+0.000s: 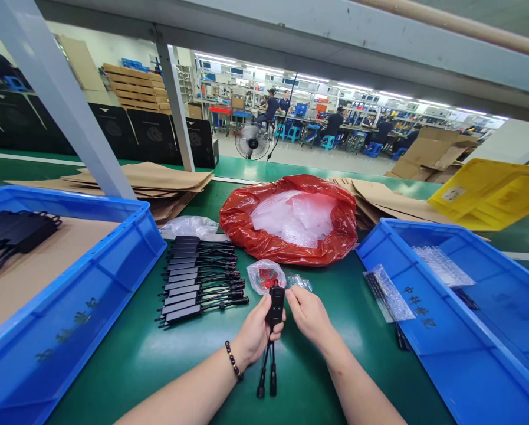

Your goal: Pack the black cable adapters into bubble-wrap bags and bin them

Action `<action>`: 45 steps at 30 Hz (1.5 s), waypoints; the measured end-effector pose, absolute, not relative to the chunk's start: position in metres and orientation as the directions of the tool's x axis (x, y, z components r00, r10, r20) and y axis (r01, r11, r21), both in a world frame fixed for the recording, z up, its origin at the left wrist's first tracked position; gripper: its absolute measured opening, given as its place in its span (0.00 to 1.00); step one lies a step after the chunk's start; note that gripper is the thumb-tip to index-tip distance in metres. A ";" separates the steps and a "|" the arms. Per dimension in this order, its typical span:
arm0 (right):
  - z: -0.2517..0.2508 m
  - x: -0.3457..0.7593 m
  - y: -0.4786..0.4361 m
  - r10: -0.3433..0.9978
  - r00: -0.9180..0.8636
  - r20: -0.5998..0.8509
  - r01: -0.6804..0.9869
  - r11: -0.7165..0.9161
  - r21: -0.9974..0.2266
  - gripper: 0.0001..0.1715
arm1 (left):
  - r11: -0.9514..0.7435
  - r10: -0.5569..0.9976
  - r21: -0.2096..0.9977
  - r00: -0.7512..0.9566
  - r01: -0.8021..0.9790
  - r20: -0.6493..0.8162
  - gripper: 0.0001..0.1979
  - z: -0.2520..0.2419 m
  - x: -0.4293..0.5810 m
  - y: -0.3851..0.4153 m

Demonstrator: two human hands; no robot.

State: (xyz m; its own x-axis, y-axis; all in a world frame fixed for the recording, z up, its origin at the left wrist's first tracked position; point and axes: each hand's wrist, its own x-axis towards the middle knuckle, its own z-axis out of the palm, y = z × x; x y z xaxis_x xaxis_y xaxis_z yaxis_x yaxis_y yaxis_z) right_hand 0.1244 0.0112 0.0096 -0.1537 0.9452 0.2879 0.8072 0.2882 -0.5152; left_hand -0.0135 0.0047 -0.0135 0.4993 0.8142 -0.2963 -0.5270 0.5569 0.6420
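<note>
My left hand (256, 333) is closed around a small black adapter box (276, 304), held upright over the green table (127, 360). Its two short black cables (268, 369) hang down from below my fist. My right hand (309, 313) is just right of the box, its fingertips pinched together at the box's upper edge; what they pinch is too small to make out. A little clear bag with red parts (265, 275) lies right behind the box. A row of several identical black adapters (200, 280) lies to the left.
A blue bin (114, 260) with more black adapters on cardboard stands at left. Another blue bin (445, 330) with bubble-wrap bags is at right. A red bag of plastic wrap (291, 218) sits behind, with flat cardboard (149, 177), a yellow bin (489, 192) and distant workers.
</note>
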 end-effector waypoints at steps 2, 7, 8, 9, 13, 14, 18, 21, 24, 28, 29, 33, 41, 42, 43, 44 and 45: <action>0.009 0.124 0.011 0.948 -0.158 0.277 0.795 0.288 -0.533 0.21 | 0.559 0.813 0.637 0.501 -0.530 -0.296 0.21 -0.014 -0.014 0.005; 0.009 0.125 0.012 0.953 -0.146 0.264 0.764 0.278 -0.582 0.22 | 0.568 0.807 0.633 0.505 -0.525 -0.306 0.20 -0.015 -0.013 0.005; 0.009 0.125 0.012 0.954 -0.144 0.262 0.766 0.275 -0.581 0.22 | 0.568 0.807 0.633 0.505 -0.525 -0.305 0.20 -0.015 -0.013 0.005; 0.009 0.125 0.012 0.955 -0.145 0.258 0.767 0.273 -0.581 0.22 | 0.568 0.807 0.634 0.506 -0.525 -0.305 0.21 -0.015 -0.013 0.005; 0.009 0.125 0.012 0.958 -0.154 0.244 0.758 0.273 -0.593 0.22 | 0.564 0.810 0.636 0.504 -0.527 -0.300 0.22 -0.014 -0.013 0.005; 0.009 0.124 0.013 0.958 -0.154 0.240 0.751 0.272 -0.602 0.22 | 0.563 0.810 0.636 0.504 -0.528 -0.300 0.22 -0.013 -0.013 0.005; 0.009 0.122 0.014 0.963 -0.144 0.230 0.721 0.261 -0.642 0.22 | 0.567 0.807 0.635 0.506 -0.524 -0.304 0.21 -0.012 -0.013 0.004; 0.011 0.123 0.012 0.958 -0.155 0.241 0.682 0.280 -0.676 0.24 | 0.570 0.804 0.636 0.511 -0.520 -0.303 0.22 -0.011 -0.013 0.004; 0.016 0.133 0.012 0.953 -0.183 0.243 0.615 0.303 -0.728 0.25 | 0.558 0.814 0.644 0.495 -0.524 -0.303 0.22 -0.011 -0.013 0.005; 0.017 0.155 0.022 0.985 -0.066 0.161 0.768 0.153 -0.621 0.25 | 0.523 0.843 0.664 0.441 -0.535 -0.309 0.21 -0.010 -0.013 0.006; 0.015 0.159 0.025 0.993 -0.028 0.116 0.843 0.086 -0.531 0.24 | 0.519 0.846 0.665 0.434 -0.537 -0.310 0.20 -0.010 -0.013 0.006; 0.003 0.166 0.039 0.990 0.141 0.003 0.969 -0.137 -0.204 0.14 | 0.500 0.847 0.680 0.465 -0.537 -0.256 0.15 -0.006 -0.015 0.004; -0.003 0.188 0.043 0.884 0.360 0.299 0.908 -0.259 -0.329 0.07 | 0.417 0.857 0.783 0.488 -0.462 -0.169 0.22 -0.004 -0.016 0.003; -0.001 0.189 0.044 0.873 0.339 0.351 0.920 -0.230 -0.316 0.08 | 0.431 0.849 0.778 0.499 -0.457 -0.177 0.20 -0.005 -0.016 0.003; 0.002 0.189 0.047 0.864 0.303 0.402 0.936 -0.190 -0.297 0.09 | 0.448 0.839 0.771 0.512 -0.453 -0.186 0.18 -0.006 -0.016 0.003; 0.006 0.187 0.052 0.859 0.259 0.441 0.951 -0.147 -0.271 0.10 | 0.465 0.828 0.764 0.526 -0.448 -0.195 0.17 -0.007 -0.015 0.004; 0.011 0.184 0.058 0.863 0.214 0.458 0.965 -0.113 -0.237 0.12 | 0.478 0.819 0.759 0.538 -0.443 -0.202 0.16 -0.008 -0.015 0.004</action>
State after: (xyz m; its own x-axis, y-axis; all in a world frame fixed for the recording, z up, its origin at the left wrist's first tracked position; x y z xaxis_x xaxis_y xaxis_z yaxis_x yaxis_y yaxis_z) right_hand 0.1844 0.0579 0.0105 0.2138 0.8629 0.4580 0.9649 -0.1133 -0.2369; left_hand -0.0153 0.0039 -0.0080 0.5378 0.8186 -0.2018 -0.4426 0.4778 0.7588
